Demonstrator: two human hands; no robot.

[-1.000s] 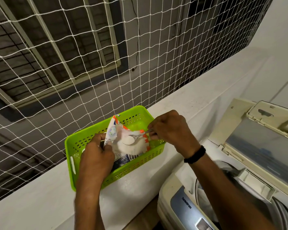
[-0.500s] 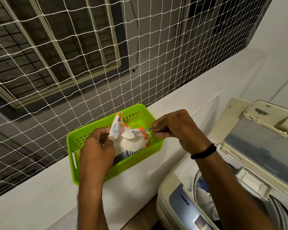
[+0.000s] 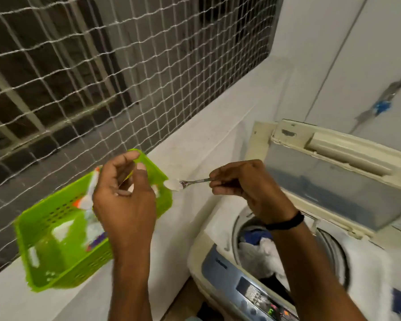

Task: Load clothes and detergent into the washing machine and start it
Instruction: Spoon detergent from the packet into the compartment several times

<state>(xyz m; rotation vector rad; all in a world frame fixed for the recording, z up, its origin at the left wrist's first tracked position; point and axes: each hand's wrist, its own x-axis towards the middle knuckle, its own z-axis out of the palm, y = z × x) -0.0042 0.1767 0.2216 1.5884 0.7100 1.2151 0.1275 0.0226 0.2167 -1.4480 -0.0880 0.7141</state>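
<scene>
— Where are our fingers?
— Our right fingers are pinching the spoon; the detergent is lying in its bowl, beside the green basket. Our left fingers are curling loosely over the basket, holding nothing.

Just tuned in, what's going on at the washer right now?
A person's right hand pinches a small metal spoon heaped with white detergent powder, between the green perforated plastic basket and the open top-loading washing machine. The left hand hovers near the basket, holding nothing. Clothes lie inside the machine.
</scene>
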